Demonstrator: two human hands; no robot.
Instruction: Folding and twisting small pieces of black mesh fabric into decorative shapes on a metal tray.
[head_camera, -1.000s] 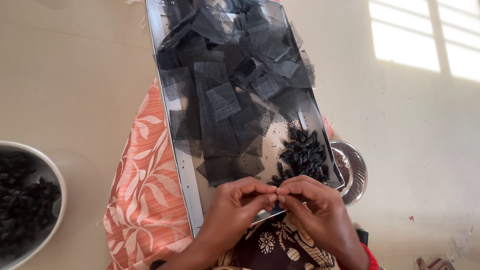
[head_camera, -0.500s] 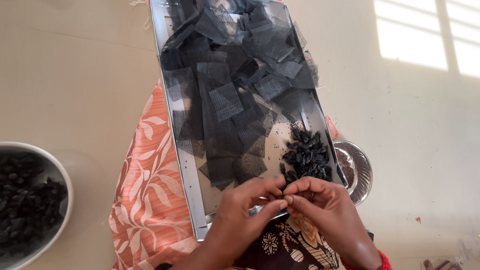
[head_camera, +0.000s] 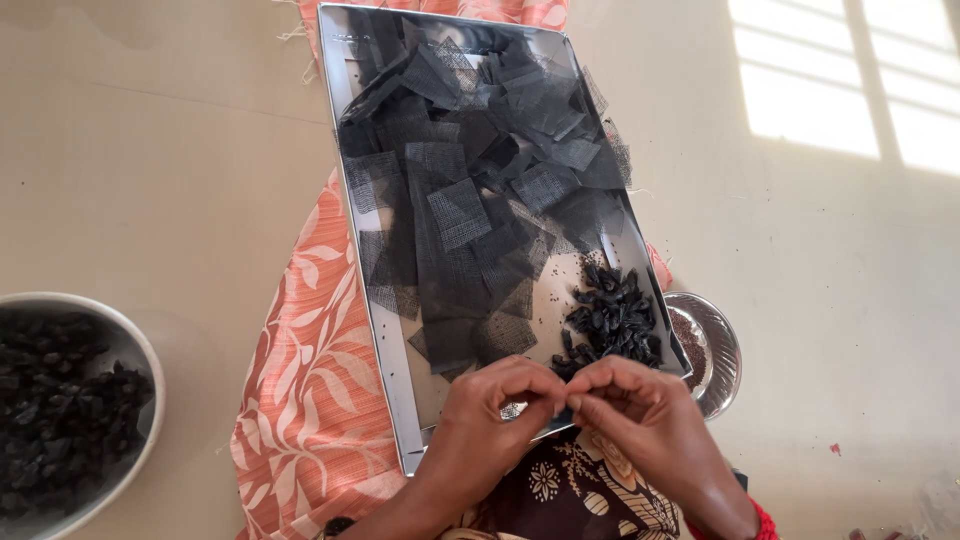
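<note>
A rectangular metal tray (head_camera: 392, 400) lies in front of me, covered with several black mesh squares (head_camera: 458, 212). A heap of small black dried pieces (head_camera: 612, 318) sits at its near right corner. My left hand (head_camera: 495, 410) and my right hand (head_camera: 640, 415) meet fingertip to fingertip over the tray's near edge, pinching something small between them. What they pinch is too hidden to name.
An orange floral cloth (head_camera: 310, 400) lies under the tray on the pale floor. A large bowl (head_camera: 140, 350) of black pieces stands at the left edge. A small steel bowl (head_camera: 722, 355) with dark seeds peeks out right of the tray. Sunlight patches fall at the top right.
Both hands stay pinched together at the tray's near edge, fingers shifting slightly. The view has drifted a little, so the tray sits marginally differently in the frame.
</note>
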